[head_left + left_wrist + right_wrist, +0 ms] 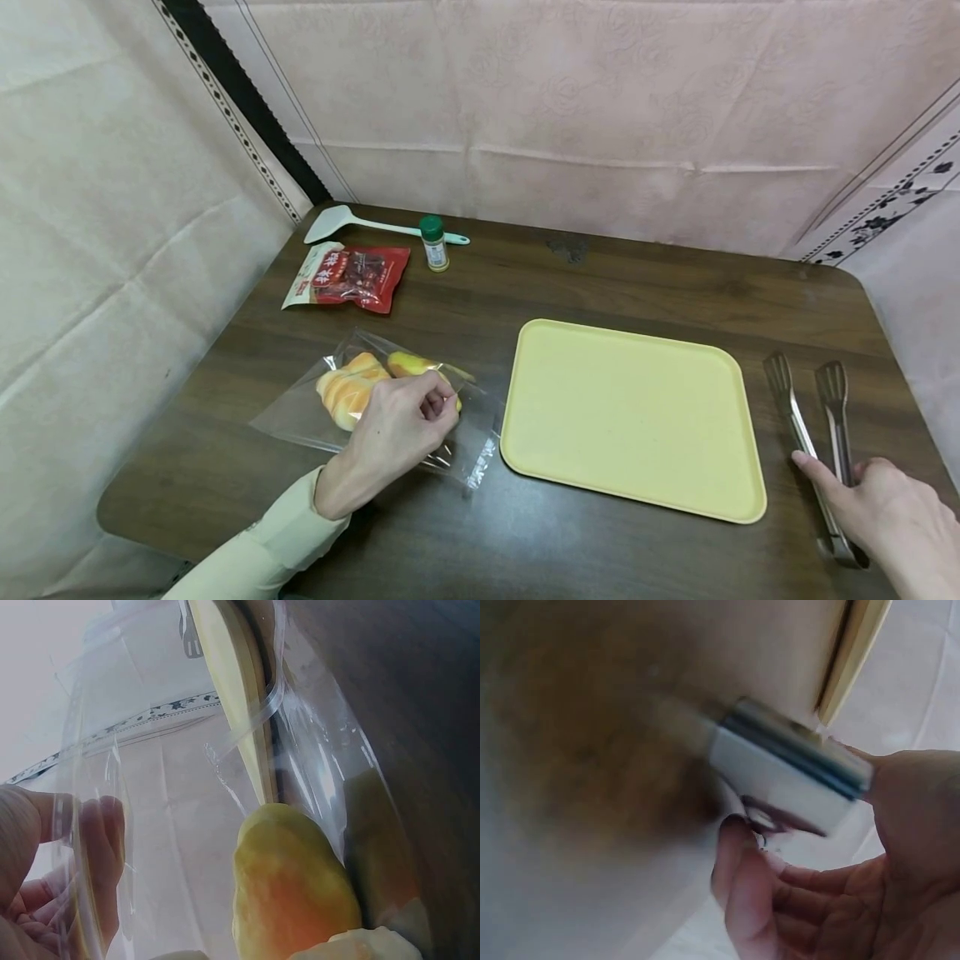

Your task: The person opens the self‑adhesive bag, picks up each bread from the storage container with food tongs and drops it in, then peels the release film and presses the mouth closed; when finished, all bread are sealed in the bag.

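Observation:
A clear plastic bag (292, 421) lies on the table left of centre, with a striped golden bread roll (347, 390) and a yellow-green, orange-blushed piece shaped like a fruit (292, 889) inside. My left hand (401, 417) pinches the bag's film between thumb and fingertips, above its contents. The left wrist view shows the film raised and standing apart from them. At the far right, my right hand (892, 508) grips metal tongs (842, 433) around their lower arms. The tongs' bent end (784, 761) is blurred in the right wrist view; their slotted heads point away, spread apart.
A pale yellow tray (630, 417) lies between the bag and the tongs. Behind the bag are a red snack packet (356, 275), a green-capped shaker bottle (434, 244) and a pale turner (337, 221). Cloth curtains (562, 108) hang around the dark wooden table (480, 317).

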The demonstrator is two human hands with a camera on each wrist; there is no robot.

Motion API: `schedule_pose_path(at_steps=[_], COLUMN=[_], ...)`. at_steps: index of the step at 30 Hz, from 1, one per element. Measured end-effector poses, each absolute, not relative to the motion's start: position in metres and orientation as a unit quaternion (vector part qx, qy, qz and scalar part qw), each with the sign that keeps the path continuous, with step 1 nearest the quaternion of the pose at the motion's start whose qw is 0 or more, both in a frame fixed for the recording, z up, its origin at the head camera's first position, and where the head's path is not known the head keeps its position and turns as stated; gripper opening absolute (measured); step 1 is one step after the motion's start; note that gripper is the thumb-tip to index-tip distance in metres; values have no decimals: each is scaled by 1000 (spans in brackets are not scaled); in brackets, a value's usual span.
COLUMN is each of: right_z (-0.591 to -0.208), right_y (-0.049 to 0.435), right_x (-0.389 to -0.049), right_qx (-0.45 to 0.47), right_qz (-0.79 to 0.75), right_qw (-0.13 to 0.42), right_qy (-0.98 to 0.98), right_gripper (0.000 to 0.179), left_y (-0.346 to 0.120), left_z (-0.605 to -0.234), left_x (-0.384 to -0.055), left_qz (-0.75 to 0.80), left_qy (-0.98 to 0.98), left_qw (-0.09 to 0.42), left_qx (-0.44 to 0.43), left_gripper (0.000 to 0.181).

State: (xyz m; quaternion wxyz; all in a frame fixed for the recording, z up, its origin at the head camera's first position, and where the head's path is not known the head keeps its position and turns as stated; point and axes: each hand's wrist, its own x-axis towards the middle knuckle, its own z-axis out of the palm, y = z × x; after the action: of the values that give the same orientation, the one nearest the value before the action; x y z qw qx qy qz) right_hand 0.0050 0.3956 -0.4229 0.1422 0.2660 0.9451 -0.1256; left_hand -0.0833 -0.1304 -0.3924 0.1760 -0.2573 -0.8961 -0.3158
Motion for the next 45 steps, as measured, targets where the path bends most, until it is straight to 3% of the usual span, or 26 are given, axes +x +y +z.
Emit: schedule_pose_path(at_steps=[4,6,11,15,17,19,23,26,30,34,39,45], right_z=[-414,-407,-391,-385,-382,-380,-380,-383,-388,-397,-409,-412], right_y=[382,371,330,280,251,222,169,136,100,72,46,29], right_x=[7,8,12,11,10,10,9,4,-2,-2,4,14], right_qx=[279,271,181,68,16,-22,-87,-119,-117,-99,-36,15], right_qz=[-137,-156,-209,-258,-283,-314,-385,-448,-527,-590,-678,-754], right_qw=[73,32,-43,-140,-170,-166,-106,-17,123,216,291,317], right_qy=[948,949,960,954,944,935,913,886,833,771,674,575], right_gripper=[97,93,62,28,23,24,26,29,45,64,75,67], left_y=[-131,-131,-131,-131,-132,-132,-133,-133,-133,-132,-133,-133], left_z=[-391,-390,-388,-387,-386,-385,-384,-384,-382,-381,-380,-380], left_x=[-83,-83,-83,-83,-83,-83,-83,-82,-83,-85,-85,-84], left_qz=[-319,-321,-320,-311,-305,-300,-300,-300,-296,-294,-296,-299], left_qy=[-898,-899,-902,-904,-904,-905,-905,-906,-907,-907,-907,-907], left_qw=[167,159,147,151,158,163,161,159,160,159,158,156], left_qx=[-255,-252,-248,-252,-254,-255,-254,-252,-252,-257,-256,-252], left_gripper=[18,18,17,16,16,17,16,16,14,13,14,13])
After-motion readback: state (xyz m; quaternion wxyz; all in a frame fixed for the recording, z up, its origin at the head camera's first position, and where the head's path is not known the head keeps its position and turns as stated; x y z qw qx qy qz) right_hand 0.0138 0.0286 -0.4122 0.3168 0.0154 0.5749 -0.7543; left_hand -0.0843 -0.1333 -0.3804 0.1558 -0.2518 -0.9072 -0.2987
